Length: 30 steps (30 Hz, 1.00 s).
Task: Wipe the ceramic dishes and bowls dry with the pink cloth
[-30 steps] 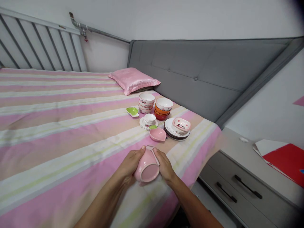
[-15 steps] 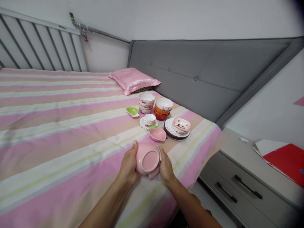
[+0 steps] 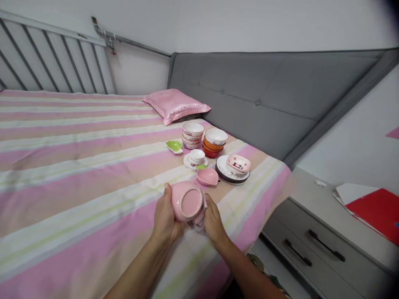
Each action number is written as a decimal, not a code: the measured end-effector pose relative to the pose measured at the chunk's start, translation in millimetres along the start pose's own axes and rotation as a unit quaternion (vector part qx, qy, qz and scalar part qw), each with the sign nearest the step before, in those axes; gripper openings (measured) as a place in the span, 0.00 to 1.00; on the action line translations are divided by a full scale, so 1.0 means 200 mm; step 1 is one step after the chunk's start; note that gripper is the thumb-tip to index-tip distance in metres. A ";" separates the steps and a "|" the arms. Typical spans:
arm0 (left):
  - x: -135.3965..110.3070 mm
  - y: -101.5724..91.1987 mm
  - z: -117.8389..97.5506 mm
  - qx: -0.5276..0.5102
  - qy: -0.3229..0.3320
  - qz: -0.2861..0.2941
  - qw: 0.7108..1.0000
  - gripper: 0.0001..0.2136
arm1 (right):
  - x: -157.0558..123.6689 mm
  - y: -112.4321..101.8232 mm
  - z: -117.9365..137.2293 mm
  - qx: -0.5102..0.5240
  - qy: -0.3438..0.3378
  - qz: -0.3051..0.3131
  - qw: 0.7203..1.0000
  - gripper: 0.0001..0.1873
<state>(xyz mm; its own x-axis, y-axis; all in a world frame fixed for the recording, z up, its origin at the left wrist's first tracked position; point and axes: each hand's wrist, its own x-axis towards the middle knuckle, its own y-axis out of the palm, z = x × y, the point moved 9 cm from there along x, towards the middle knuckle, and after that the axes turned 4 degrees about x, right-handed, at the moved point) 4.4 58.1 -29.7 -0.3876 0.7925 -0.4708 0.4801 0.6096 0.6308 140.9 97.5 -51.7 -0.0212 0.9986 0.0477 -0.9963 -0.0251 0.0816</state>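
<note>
A pink bowl (image 3: pixel 186 202) is held over the striped bedsheet (image 3: pixel 77 166) with its round base turned toward me. My left hand (image 3: pixel 164 216) is closed round its left side, thumb on the rim. My right hand (image 3: pixel 213 218) is closed against its right side, pressing a pale cloth (image 3: pixel 198 223) to the bowl. Just beyond lies a pink leaf-shaped dish (image 3: pixel 207 176).
Crockery sits near the headboard: a stack of white patterned bowls (image 3: pixel 192 134), a white bowl on orange bowls (image 3: pixel 214 142), small cups on saucers (image 3: pixel 196 157), a green leaf dish (image 3: pixel 174 145), plates with a pink tray (image 3: pixel 233 168). A pink pillow (image 3: pixel 174 104). A grey nightstand (image 3: pixel 324 232) stands at right.
Both hands have carried the pink bowl slightly left and farther from me while turning it; its base now faces me more squarely. The cloth shows under my right fingers.
</note>
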 end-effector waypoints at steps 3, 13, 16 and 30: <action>0.01 0.00 -0.02 0.011 0.025 0.008 1.000 0.13 | -0.01 0.02 0.01 -0.047 -0.030 0.020 0.998 0.21; 0.03 0.00 -0.07 0.012 0.045 0.005 0.999 0.12 | -0.01 0.06 0.11 -0.101 -0.097 0.079 0.987 0.15; 0.04 0.01 -0.09 0.018 0.048 0.014 0.999 0.12 | 0.00 0.05 0.11 -0.080 -0.089 0.073 0.990 0.15; 0.08 -0.05 -0.14 -0.032 0.102 -0.020 0.994 0.12 | 0.00 0.01 0.10 0.070 -0.036 0.033 0.996 0.17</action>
<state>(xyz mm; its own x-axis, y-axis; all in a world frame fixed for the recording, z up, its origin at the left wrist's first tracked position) -28.2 64.0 -26.9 -0.5611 0.7428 -0.3654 0.4116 0.6333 0.6554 140.4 96.1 -31.4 -0.0760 0.9887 0.1295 -0.9714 -0.1027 0.2139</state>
